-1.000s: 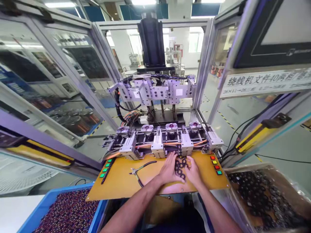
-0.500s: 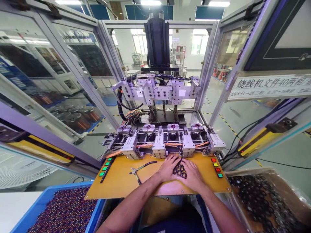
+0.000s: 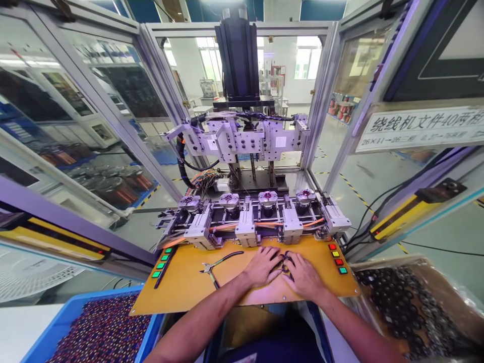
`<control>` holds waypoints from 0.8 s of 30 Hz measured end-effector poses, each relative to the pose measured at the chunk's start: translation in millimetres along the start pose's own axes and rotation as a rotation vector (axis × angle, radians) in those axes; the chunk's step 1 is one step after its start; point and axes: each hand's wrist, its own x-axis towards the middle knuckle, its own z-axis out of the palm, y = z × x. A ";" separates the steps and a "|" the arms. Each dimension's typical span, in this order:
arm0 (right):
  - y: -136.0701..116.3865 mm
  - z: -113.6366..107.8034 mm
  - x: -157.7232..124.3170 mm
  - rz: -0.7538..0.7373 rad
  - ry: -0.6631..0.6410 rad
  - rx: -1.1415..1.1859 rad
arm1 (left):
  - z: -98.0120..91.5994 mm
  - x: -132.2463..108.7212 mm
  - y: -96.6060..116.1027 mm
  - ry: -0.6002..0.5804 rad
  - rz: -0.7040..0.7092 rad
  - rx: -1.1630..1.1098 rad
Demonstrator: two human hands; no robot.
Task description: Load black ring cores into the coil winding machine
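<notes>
Resting palm-down on the board, the left hand and right hand lie side by side, their fingers bent over a small heap of black rings. The heap sits at the middle of the board's far half, just short of the winder, and only a few rings show in the gap between the two hands. Both hands touch the heap. Whether either one pinches a ring I cannot tell, since the fingertips are hidden among the rings.

Left of the left hand, near but apart from it, cutters lie flat with their handles open. A column of green buttons runs down the board's left edge, and a column of red, yellow and green buttons runs down its right edge. Beyond the board, the winder carries four round heads in a row.

At lower left a blue bin holds dark wound parts. At lower right a box lined with clear film holds many more loose black rings.
</notes>
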 end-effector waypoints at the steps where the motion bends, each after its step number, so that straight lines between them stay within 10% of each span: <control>1: -0.7 -0.8 0.9 0.000 -0.011 -0.009 | 0.5 0.2 -0.3 -0.004 0.000 0.007; 16: -18.6 -14.4 10.6 0.234 -0.079 -0.026 | -5.3 -1.6 -18.1 -0.045 0.050 0.117; 24: 94.6 -71.9 -152.7 0.737 0.026 -0.163 | 4.0 -1.6 -21.6 0.010 0.070 0.209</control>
